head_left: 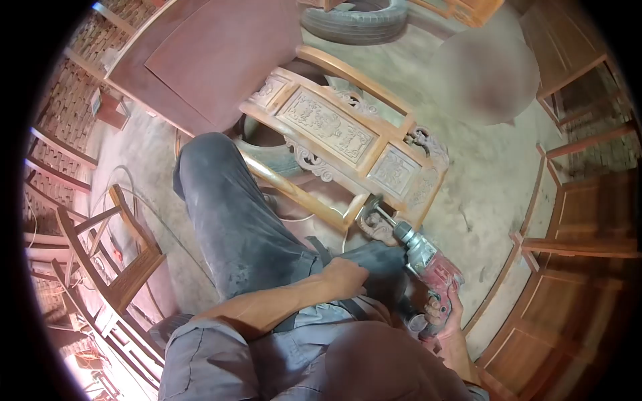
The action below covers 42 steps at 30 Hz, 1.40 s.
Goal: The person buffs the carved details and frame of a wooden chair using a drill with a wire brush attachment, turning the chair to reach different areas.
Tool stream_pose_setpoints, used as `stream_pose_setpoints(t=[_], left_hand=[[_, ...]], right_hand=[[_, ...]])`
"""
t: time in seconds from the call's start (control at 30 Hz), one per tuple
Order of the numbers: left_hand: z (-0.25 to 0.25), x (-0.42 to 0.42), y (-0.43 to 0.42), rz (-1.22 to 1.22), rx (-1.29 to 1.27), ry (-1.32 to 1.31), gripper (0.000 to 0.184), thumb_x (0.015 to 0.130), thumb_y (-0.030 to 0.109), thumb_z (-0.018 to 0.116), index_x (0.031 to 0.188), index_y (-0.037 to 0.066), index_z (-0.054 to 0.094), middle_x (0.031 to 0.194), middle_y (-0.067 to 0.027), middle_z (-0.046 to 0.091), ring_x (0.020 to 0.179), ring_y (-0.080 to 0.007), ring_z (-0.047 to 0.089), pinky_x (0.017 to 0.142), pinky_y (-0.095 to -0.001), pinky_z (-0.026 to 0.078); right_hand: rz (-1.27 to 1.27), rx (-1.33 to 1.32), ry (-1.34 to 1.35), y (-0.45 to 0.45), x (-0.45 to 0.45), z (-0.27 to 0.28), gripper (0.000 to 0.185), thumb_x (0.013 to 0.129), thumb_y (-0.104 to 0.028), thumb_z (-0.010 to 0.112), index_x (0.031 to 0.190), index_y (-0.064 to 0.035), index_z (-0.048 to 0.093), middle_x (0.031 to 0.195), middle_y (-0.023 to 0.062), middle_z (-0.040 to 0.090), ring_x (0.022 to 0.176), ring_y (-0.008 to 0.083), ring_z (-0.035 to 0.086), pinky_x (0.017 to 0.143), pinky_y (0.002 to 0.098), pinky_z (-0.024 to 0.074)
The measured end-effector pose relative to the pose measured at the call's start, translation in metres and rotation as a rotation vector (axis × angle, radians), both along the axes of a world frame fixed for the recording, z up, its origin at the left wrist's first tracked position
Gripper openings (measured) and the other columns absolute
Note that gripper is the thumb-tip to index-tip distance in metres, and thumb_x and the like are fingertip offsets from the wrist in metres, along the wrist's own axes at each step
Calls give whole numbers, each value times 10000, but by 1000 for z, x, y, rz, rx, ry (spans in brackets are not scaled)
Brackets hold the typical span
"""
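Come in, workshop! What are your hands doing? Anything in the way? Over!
Right hand grips red drill. Left hand fisted, off the drill. Drill tip at carved wooden frame, contact unclear. Right leg close.

This is a furniture workshop, by the look of it one for carved wood. The right hand's fingers (435, 311) are wrapped around a red power drill (438, 271), and just past its working end lies a carved wooden frame (326, 127) in bare, pale timber. Beneath that frame and farther beyond the fingers are old tyres (354, 25) on a stained concrete floor (488, 177). Panelled wooden furniture (592, 214) lines the side right of the fingers; well to their left stand a chair frame (134, 281) and a rough brick wall (65, 97).
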<state>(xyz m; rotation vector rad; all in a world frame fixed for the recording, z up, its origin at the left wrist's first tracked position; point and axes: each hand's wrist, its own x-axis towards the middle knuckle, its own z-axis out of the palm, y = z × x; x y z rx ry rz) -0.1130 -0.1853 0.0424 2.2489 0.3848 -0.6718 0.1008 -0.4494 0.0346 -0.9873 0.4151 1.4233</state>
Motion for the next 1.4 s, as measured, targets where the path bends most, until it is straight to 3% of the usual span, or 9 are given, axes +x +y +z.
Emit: stream_pose_setpoints(t=[0.67, 1.4], left_hand=[[-30, 4, -18, 62, -107, 3, 342, 835, 383, 703, 972, 70, 692, 935, -199, 710, 918, -397, 684, 796, -498, 541], [-23, 2, -18, 69, -79, -42, 349, 868, 374, 675, 982, 44, 697, 938, -218, 706, 913, -408, 680, 803, -501, 537]], right_hand=[[97, -121, -98, 7, -16, 15, 558, 949, -558, 561, 877, -8, 614, 622, 55, 528, 470, 146, 474, 391, 264, 351], [60, -178, -159, -4, -7, 22, 508, 962, -524, 556, 866, -29, 624, 647, 47, 559, 485, 157, 497, 398, 267, 353]])
